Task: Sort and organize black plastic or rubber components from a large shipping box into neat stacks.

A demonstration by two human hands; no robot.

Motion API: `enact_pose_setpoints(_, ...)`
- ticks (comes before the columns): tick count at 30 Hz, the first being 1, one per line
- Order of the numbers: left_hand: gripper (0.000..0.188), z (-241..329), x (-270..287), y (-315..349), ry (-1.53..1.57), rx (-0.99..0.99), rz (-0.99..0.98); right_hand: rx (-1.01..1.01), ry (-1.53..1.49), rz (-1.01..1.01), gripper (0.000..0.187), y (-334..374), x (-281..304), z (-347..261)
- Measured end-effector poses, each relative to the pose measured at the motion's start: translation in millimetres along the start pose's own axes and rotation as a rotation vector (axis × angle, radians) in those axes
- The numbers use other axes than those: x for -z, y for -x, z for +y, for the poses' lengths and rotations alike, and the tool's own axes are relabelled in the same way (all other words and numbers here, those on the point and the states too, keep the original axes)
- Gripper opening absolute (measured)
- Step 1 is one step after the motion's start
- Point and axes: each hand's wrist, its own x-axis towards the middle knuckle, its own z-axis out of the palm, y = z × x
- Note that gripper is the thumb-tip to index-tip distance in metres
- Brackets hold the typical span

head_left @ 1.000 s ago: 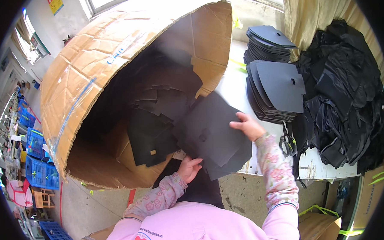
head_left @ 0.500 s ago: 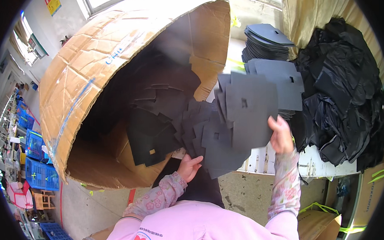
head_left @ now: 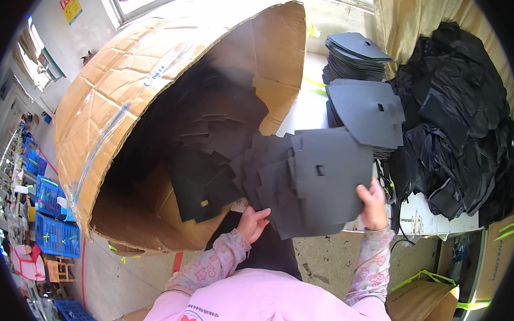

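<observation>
Before me spreads a fan of dark grey-black flat sheets, each with a small rectangular slot where it shows. My left hand pinches the lower left corner of this fan. At its right edge, my right hand grips the top sheet between thumb and fingers. Further overlapping sheets run back into a large cardboard box lying on its side. Beyond my right hand, a stack of similar sheets stands on a white table, partly overlapped by the fan.
Behind that stack is a taller pile of the same sheets. A heap of crumpled black fabric covers the table's right side. A cardboard carton sits low at right; blue crates stand far left.
My right hand has come down toward me, lowering the fan's right side and squaring its top sheets closer together. More of the stack behind now shows. My left hand stays put.
</observation>
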Motion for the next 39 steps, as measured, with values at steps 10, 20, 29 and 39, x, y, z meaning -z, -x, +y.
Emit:
enact_pose_setpoints(10,0.045,9.5,4.6,7.2,0.056,0.04,0.034,-0.342,-0.033,-0.152,0.048,3.4,8.8,33.5)
enact_pose_setpoints(20,0.041,23.5,23.7,20.2,0.031,0.007,-0.025,-0.202,0.143,-0.194,0.051,-1.4,-31.0,53.6)
enact_pose_setpoints(29,0.054,18.0,8.4,23.2,-0.156,-0.058,-0.003,0.179,0.905,-0.15,0.063,-28.9,-36.4,99.7)
enact_pose_setpoints(39,0.069,58.9,12.4,31.9,-0.123,-0.288,-0.281,0.485,0.918,-0.148,0.122,17.8,-90.9,-15.4)
